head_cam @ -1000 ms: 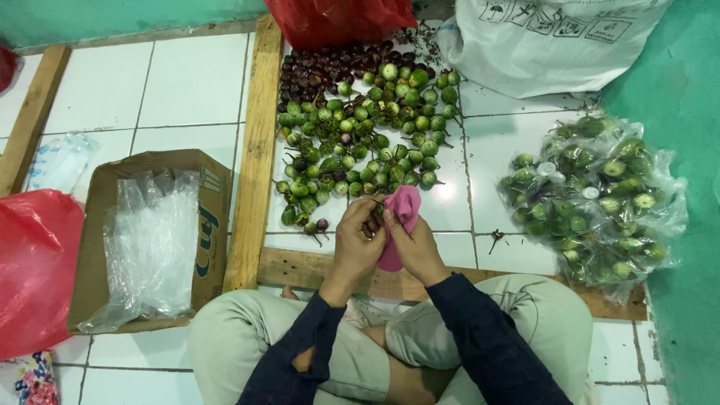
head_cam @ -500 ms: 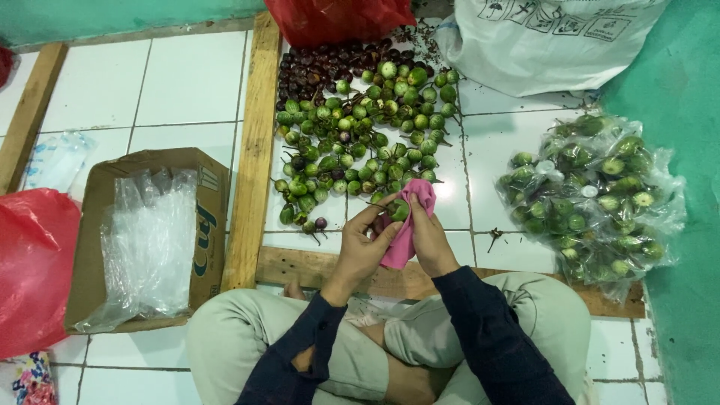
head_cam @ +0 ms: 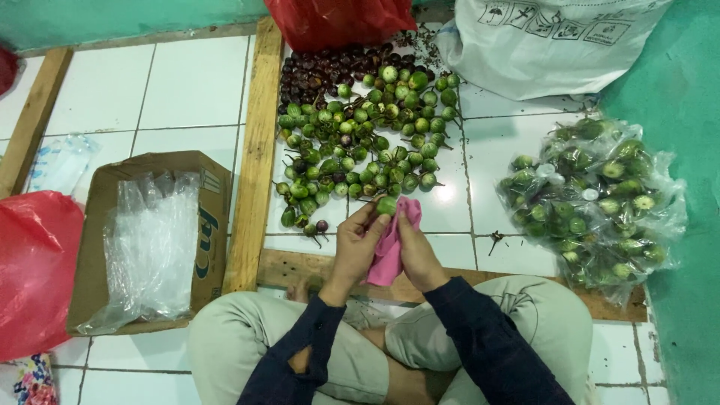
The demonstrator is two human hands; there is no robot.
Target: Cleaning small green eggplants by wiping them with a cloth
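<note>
My left hand [head_cam: 357,246] pinches a small round green eggplant [head_cam: 387,205] at its fingertips. My right hand [head_cam: 420,255] holds a pink cloth [head_cam: 392,244] pressed against that eggplant. Both hands are just above my crossed legs, at the near edge of a heap of small green eggplants [head_cam: 360,142] lying on the white tiled floor. Dark purple-brown ones [head_cam: 322,71] lie at the far side of the heap.
A clear plastic bag full of green eggplants [head_cam: 592,199] lies to the right. A cardboard box with clear plastic bags [head_cam: 154,236] sits left of a wooden slat [head_cam: 251,150]. Red plastic bags [head_cam: 34,262] lie at left and at top [head_cam: 337,19]. A white sack [head_cam: 555,41] lies top right.
Both hands lifted slightly away from my lap toward the heap. The green eggplant now shows at my left fingertips against the pink cloth.
</note>
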